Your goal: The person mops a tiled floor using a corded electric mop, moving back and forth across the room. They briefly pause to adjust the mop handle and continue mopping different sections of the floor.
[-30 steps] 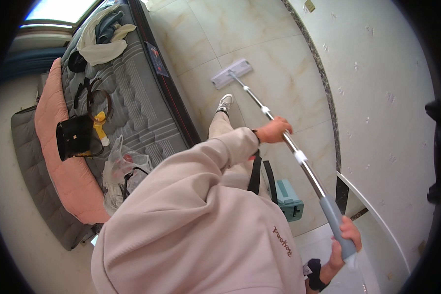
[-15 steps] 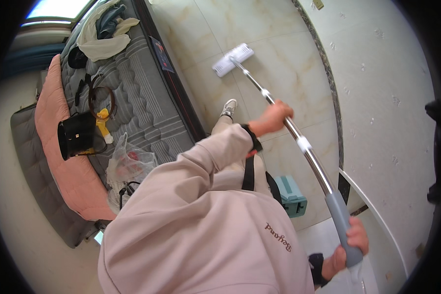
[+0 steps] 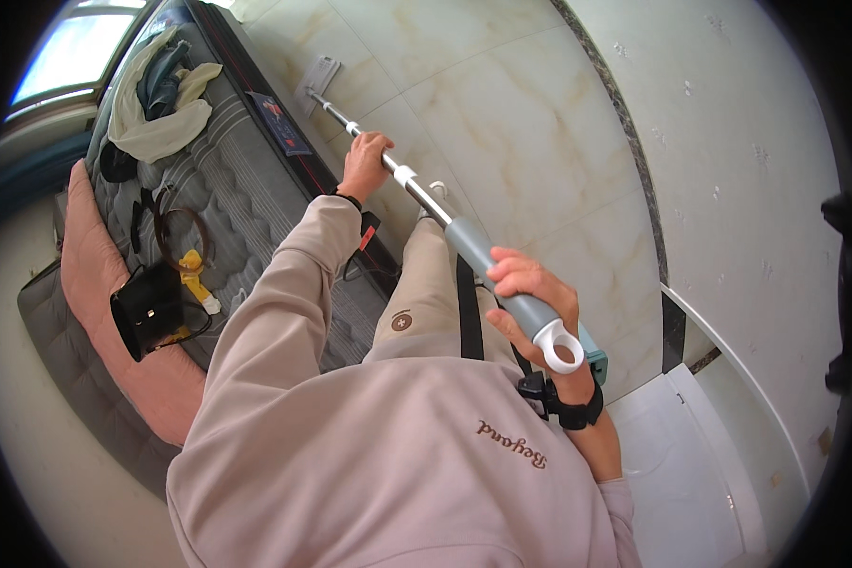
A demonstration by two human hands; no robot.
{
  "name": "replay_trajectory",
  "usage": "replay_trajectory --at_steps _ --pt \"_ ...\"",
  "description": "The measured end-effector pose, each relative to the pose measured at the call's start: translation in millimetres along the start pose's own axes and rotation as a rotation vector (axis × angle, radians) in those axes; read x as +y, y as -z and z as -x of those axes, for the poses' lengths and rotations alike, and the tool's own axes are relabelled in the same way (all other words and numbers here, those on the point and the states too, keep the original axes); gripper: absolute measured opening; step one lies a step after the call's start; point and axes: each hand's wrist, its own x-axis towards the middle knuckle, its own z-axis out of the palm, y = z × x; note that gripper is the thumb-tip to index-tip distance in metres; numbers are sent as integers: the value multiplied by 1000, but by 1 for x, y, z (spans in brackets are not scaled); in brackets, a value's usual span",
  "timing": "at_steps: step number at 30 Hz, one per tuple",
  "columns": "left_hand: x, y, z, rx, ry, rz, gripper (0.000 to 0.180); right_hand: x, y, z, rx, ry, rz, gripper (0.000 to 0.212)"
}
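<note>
A flat mop (image 3: 423, 194) with a shiny metal pole slants across the middle of the view. My left hand (image 3: 363, 166) is closed around the pole's upper metal part. Lower down, my right hand (image 3: 535, 289) wraps the grey grip, close to its white ring end. The mop's flat white head (image 3: 320, 78) lies on the tiled floor (image 3: 502, 123), beside the base of the bed. Part of its far side is hard to make out.
The bed's grey mattress (image 3: 241, 161) runs along the left, bearing a cream cloth (image 3: 156, 133), a black handbag (image 3: 149, 310) and a pink quilt (image 3: 104, 284). A teal box-like container (image 3: 597, 365) is mostly hidden behind my right hand. A pale wall (image 3: 729, 180) borders the right.
The mop head has slid left and farther away, toward the bed. Both hands have moved left and forward with the pole, the right one most. My body has shifted, uncovering more of my legs.
</note>
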Motion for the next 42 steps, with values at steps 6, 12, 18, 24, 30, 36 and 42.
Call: replay_trajectory --at_steps 6,12,18,24,30,36,42 --pt "93 -56 50 -258 60 37 31 -19 64 105 60 -58 54 25" --pt "252 -138 117 -429 -136 163 25 -57 145 264 298 -167 126 25" --pt "370 -158 152 -610 -234 287 25 -108 172 356 547 -270 288 26" --pt "369 -133 144 -633 -290 268 20 -98 179 364 444 -10 374 28" --pt "264 -100 93 -387 -284 85 18 -58 134 276 396 -49 127 33" --pt "85 -48 31 -153 -199 83 18 23 56 133 113 -56 -178 32" --pt "-8 -21 32 -122 -104 -12 27 48 -1 56 -33 15 -185 28"
